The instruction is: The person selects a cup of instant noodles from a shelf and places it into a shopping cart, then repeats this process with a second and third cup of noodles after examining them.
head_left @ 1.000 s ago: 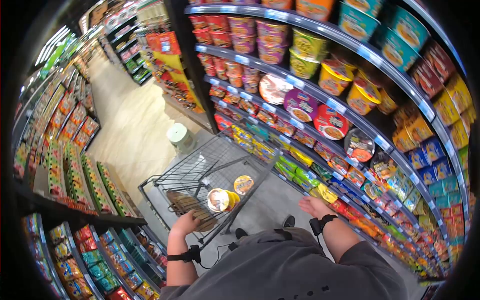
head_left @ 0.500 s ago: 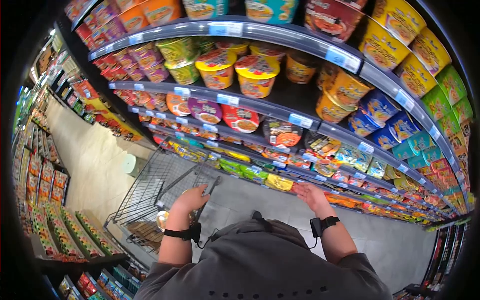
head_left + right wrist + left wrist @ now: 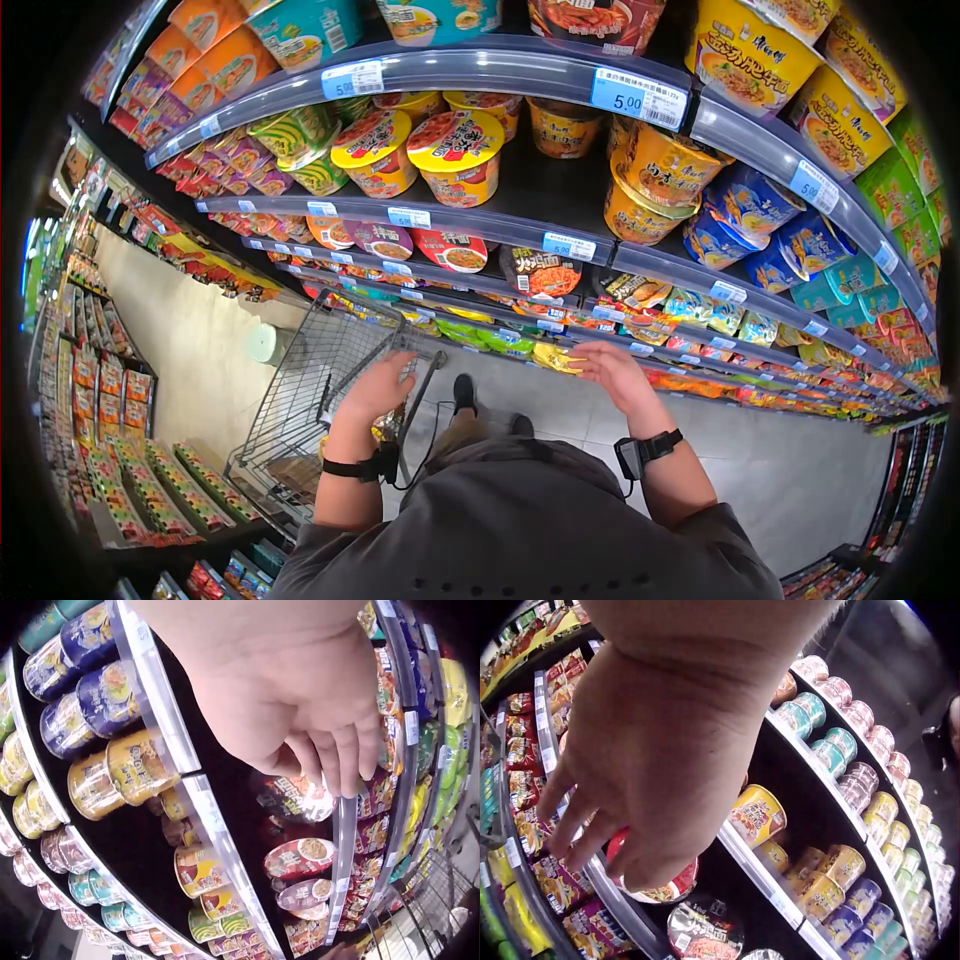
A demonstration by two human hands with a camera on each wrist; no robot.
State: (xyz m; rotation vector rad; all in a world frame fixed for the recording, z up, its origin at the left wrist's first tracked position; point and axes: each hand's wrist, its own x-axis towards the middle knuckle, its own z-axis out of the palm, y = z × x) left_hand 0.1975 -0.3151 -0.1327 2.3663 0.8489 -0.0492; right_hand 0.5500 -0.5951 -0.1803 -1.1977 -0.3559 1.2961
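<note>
My left hand [image 3: 380, 388] is raised in front of me at the near edge of the wire shopping cart [image 3: 310, 360], its fingers loosely bent with nothing in them. Apart from it, my right hand [image 3: 612, 375] is held palm inward, empty, fingers relaxed. Both hands face a shelf of instant noodles. In the left wrist view, the left hand overlaps a red noodle bowl [image 3: 682, 883], with a black noodle bowl [image 3: 705, 930] close below. The right wrist view has the right fingers [image 3: 346, 754] in front of the black bowl. Yellow-lidded noodle tubs [image 3: 455, 155] stand one shelf higher.
Curved shelf edges [image 3: 470, 85] with price tags run across the front. Blue noodle tubs [image 3: 745, 215] stack at the right. Left of the cart are a pale green stool [image 3: 265, 343] and the aisle floor [image 3: 185, 330], with packet racks [image 3: 110, 390] beyond.
The head view has swung right, toward the noodle shelf, and the cart has shifted left in view. Both hands have risen, the left moving away from above the cart's brown contents.
</note>
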